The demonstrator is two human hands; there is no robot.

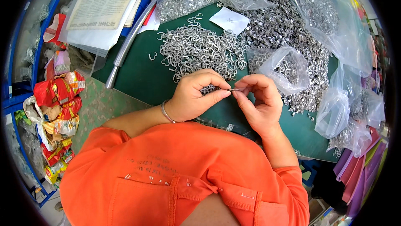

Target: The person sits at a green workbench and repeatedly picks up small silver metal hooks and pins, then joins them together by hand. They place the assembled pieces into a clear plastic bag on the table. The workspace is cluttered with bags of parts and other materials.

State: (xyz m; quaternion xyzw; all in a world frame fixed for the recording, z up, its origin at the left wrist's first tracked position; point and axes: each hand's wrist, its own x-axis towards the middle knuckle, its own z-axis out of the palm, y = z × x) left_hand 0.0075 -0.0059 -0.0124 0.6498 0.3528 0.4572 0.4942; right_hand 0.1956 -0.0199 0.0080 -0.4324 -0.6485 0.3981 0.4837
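Above the near edge of the green table [142, 75], my two hands meet fingertip to fingertip. Between them is a small metal piece [232, 90], its exact kind too small to tell. My left hand [194, 92], a bangle on its wrist, is closed in a pinch on the piece's left end. Thumb and forefinger of my right hand [265, 105] pinch the right end. Just beyond my left hand lies a heap of curved, hook-like metal pieces [196, 50]. A few dark metal bits [207, 89] show between the left thumb and forefinger; whether held or lying behind is unclear.
A larger heap of small shiny metal pieces [275, 23] spreads at the far right, with a clear plastic bag [286, 69] on it. Filled bags [188, 0] stand behind. At left are a long metal-handled tool [129, 42], newspapers [100, 8] and colourful packets [58, 96].
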